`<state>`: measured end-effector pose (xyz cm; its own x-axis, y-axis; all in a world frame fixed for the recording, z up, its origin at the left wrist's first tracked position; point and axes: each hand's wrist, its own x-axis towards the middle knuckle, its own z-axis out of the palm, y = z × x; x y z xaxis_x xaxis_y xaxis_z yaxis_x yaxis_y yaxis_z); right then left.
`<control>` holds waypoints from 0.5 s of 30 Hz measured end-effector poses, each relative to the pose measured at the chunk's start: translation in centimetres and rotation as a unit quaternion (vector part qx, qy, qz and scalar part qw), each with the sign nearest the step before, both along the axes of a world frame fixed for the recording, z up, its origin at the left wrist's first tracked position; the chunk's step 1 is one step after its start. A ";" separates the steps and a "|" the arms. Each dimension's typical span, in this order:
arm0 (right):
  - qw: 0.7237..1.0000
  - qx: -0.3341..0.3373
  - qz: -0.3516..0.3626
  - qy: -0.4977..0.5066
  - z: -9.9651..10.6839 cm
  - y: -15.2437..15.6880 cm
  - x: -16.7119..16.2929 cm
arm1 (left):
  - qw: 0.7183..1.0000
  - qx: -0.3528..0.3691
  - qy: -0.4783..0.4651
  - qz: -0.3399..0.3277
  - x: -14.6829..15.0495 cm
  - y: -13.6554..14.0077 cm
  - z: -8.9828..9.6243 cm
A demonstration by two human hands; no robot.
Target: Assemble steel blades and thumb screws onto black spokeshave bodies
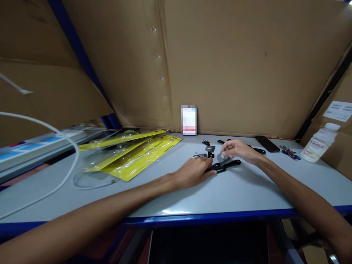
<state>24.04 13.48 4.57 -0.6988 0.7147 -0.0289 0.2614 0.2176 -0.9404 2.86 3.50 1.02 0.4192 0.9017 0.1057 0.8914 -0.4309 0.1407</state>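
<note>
My left hand point(192, 171) is closed around one end of a black two-handled tool, a spokeshave by its shape point(232, 164), lying on the table. Between the fingertips of my right hand point(238, 150) is a thin grey metal plate point(223, 158), pinched just above the middle of that spokeshave. Just beyond my left fingers lie small metal parts point(210, 148) and black pieces with screws point(205, 142). A second black spokeshave point(257, 150) rests behind my right hand, partly hidden by it.
Yellow blister packs point(143, 157) are piled at the left, near a white cable point(74, 146) and a power strip point(35, 145). A lit screen point(189, 121) leans on the cardboard wall. At the right are a dark phone point(267, 143), keys point(289, 152) and a bottle point(319, 143).
</note>
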 end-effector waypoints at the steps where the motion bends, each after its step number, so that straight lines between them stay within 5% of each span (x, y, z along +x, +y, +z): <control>1: 1.000 0.010 0.004 0.006 -0.1 0.1 0.0 | 1.000 -0.005 -0.002 -0.016 -0.2 0.0 0.2; 6: 0.999 0.048 0.021 0.009 -1.4 0.7 -0.5 | 0.994 -0.053 -0.005 -0.091 -1.4 0.3 1.7; 15: 0.998 0.058 0.002 0.000 -3.5 0.9 -1.6 | 0.993 -0.046 0.043 -0.101 -2.3 0.7 2.0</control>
